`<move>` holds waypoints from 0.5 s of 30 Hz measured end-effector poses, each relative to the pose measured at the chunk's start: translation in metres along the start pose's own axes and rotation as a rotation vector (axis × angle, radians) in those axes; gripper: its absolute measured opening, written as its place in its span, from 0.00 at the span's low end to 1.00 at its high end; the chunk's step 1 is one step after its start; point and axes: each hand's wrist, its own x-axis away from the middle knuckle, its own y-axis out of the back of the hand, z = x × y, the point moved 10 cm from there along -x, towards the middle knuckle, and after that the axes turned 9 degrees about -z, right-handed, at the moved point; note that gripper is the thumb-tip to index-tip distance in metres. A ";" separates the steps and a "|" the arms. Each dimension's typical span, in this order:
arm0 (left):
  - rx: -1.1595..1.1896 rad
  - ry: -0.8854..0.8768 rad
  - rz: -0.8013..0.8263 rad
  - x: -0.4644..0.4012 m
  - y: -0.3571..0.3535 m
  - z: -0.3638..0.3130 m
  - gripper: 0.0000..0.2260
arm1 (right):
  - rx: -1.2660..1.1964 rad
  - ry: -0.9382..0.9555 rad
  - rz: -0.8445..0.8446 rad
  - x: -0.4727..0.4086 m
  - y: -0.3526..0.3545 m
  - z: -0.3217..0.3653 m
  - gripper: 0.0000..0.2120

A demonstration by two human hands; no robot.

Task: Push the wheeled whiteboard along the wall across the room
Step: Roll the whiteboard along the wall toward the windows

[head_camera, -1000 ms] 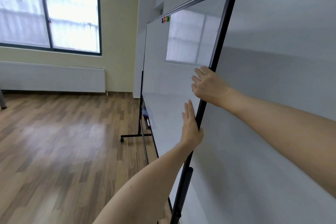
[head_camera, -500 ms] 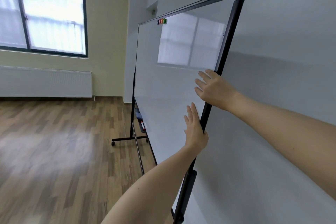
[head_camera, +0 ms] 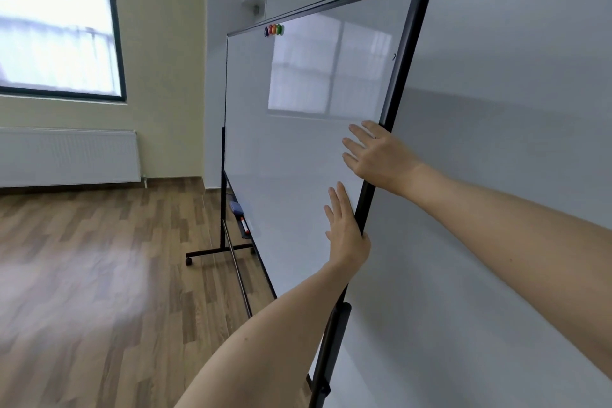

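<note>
A large whiteboard (head_camera: 291, 156) in a black frame stands on a wheeled stand, close along the grey wall (head_camera: 496, 76) on the right. My left hand (head_camera: 346, 230) lies flat on the board's face with its thumb hooked around the near black edge. My right hand (head_camera: 376, 152) is higher up, fingers spread on the face and palm wrapped over the same edge. Several coloured magnets (head_camera: 274, 30) stick near the top rail. A marker (head_camera: 244, 224) and an eraser (head_camera: 235, 206) rest in the tray. One caster (head_camera: 188, 261) of the far foot shows on the floor.
Wood-pattern floor (head_camera: 82, 275) stretches to the left. A white radiator (head_camera: 66, 157) runs under a dark-framed window (head_camera: 56, 20) on the far yellow wall. The grey wall juts out into a corner (head_camera: 206, 83) just beyond the board's far end.
The board and I have moved closer to the far wall; the window has slid left out of view. Both hands keep their hold on the near edge.
</note>
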 end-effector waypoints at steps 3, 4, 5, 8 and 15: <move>0.002 -0.001 -0.011 -0.024 0.002 0.014 0.50 | -0.006 -0.006 -0.003 -0.019 -0.017 0.003 0.07; 0.004 -0.003 -0.014 -0.033 0.002 0.019 0.50 | -0.009 -0.005 0.000 -0.026 -0.024 0.004 0.06; 0.005 -0.006 -0.015 -0.041 0.002 0.023 0.49 | -0.006 -0.001 0.006 -0.033 -0.031 0.005 0.06; -0.004 -0.003 -0.028 -0.065 0.007 0.034 0.48 | -0.028 -0.001 0.004 -0.056 -0.047 0.010 0.06; -0.002 0.027 -0.036 -0.110 0.018 0.056 0.47 | -0.037 -0.002 0.035 -0.098 -0.086 0.017 0.09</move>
